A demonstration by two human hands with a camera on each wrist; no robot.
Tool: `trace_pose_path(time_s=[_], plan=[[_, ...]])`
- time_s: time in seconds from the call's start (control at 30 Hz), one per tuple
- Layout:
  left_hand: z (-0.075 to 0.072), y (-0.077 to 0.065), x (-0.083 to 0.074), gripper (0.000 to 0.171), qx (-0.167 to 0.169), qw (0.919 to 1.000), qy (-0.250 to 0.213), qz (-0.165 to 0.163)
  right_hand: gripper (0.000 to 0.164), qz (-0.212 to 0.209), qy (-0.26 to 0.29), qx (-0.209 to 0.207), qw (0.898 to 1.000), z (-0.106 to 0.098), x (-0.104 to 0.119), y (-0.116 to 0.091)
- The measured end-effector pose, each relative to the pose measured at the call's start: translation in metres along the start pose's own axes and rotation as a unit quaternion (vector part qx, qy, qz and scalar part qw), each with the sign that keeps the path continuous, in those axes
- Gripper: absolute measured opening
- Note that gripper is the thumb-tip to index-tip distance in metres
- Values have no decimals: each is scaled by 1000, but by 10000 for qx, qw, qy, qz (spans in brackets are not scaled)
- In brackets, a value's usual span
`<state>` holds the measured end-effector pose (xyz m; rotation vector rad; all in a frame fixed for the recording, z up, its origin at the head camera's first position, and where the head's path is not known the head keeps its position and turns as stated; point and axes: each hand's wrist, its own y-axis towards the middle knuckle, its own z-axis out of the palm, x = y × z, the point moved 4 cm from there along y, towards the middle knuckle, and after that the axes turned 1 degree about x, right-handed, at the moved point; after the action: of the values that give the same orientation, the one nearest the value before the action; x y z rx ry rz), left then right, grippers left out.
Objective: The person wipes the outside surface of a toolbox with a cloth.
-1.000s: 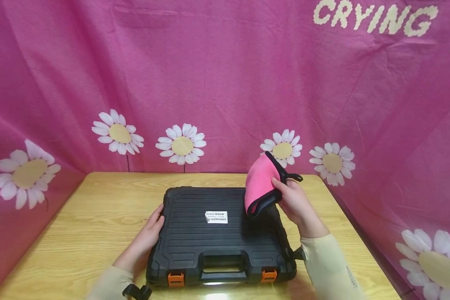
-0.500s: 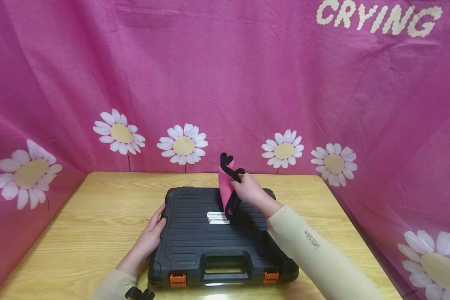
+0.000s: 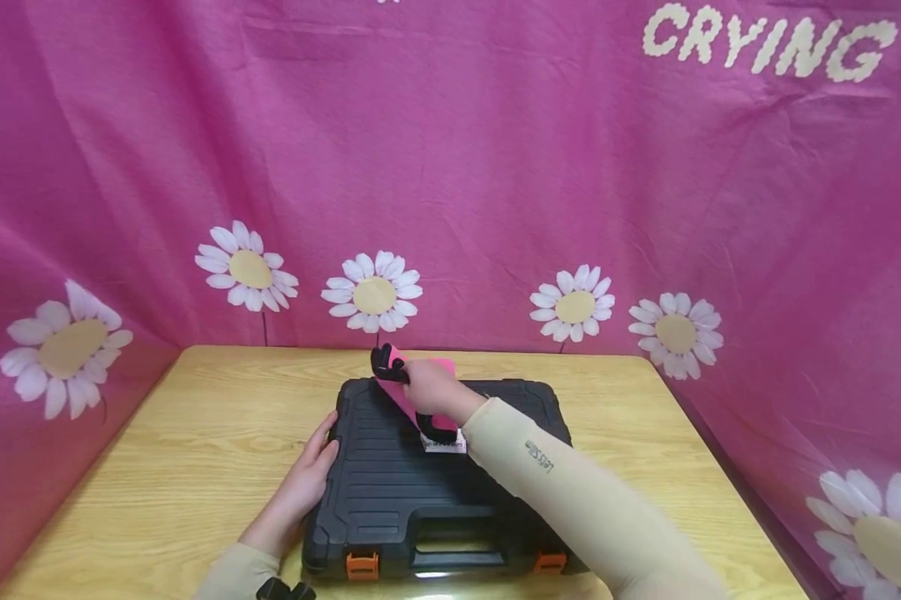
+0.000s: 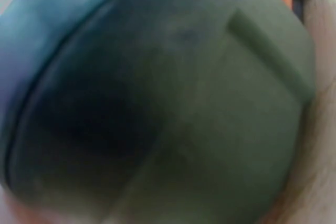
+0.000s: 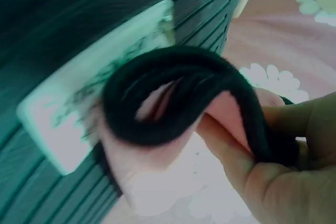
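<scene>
A black plastic tool case [image 3: 375, 479] with orange latches lies on the table, its handle toward me. My left hand [image 3: 303, 483] rests against its left edge, fingers fairly straight. The left wrist view is filled by the blurred case side [image 4: 210, 119]. Over the lid, my right hand [image 3: 433, 387] pinches a folded pink cloth [image 3: 399, 398] with black edging. The right wrist view shows the cloth's rolled black edge [image 5: 173, 61] between thumb and fingers, over the white label [image 5: 55, 135]. Whether the cloth presses the lid all along its length is hidden.
The wooden table [image 3: 180, 442] extends on both sides of the case. A pink curtain [image 3: 450, 167] with printed daisies and lettering stands behind and along both sides. A black wrist strap [image 3: 283, 588] shows at the left sleeve.
My right hand has carried the cloth leftward over the lid, from its right side to near the label, and lowered it a little. The left hand stays at the case's left edge.
</scene>
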<state>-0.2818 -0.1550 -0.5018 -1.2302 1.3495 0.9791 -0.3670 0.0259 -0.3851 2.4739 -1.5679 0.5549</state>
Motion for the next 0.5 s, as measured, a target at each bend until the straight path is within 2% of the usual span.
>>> trace_pose_path(time_s=[0.13, 0.2, 0.27, 0.37, 0.43, 0.5], plan=[[0, -1, 0, 57, 9, 10000, -14, 4, 15, -219, -632, 36, 9978, 9, 21, 5], [0, -1, 0, 57, 21, 10000, 0, -26, 15, -312, -1087, 90, 9936, 14, 31, 5], [0, -2, 0, 58, 26, 10000, 46, -68, 14, -419, -1665, 173, 9850, 19, 40, 4], [-2, -1, 0, 57, -34, 9996, 231, -149, 12, -640, -2551, 296, 9644, 27, 50, 1], [-3, -1, -1, 57, -71, 9993, 322, -194, 12, -728, -2865, 383, 9545, 31, 54, -1], [-4, 0, 0, 57, -113, 9988, 396, -247, 13, -764, -2965, 485, 9507, 34, 57, -4]])
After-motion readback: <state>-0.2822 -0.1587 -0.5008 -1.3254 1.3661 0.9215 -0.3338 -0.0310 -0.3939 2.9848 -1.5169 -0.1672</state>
